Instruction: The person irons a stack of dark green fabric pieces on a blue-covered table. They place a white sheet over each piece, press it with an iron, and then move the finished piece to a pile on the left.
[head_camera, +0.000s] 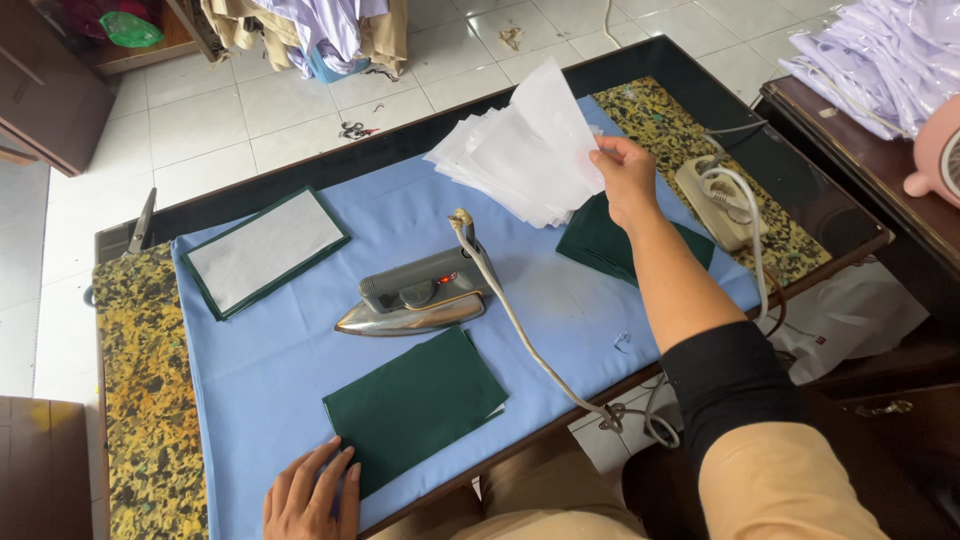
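My right hand (628, 180) reaches across the table and pinches a white sheet (555, 115) lifted off a fanned stack of white sheets (490, 160). Under my forearm lies a pile of dark green fabric pieces (590, 240). My left hand (312, 492) rests flat, fingers spread, on the near edge of a dark green fabric rectangle (415, 405) lying on the blue ironing cloth (290, 360). A grey electric iron (415, 298) sits on the cloth between both hands, its cord (520, 320) trailing off the near edge.
A green piece topped with a white sheet (262, 250) lies at the cloth's far left. A beige power adapter (718, 200) sits on the mottled yellow tabletop (150, 400). Scissors (143, 220) lie at the far left corner. Wrapped white garments (880, 55) are stacked to the right.
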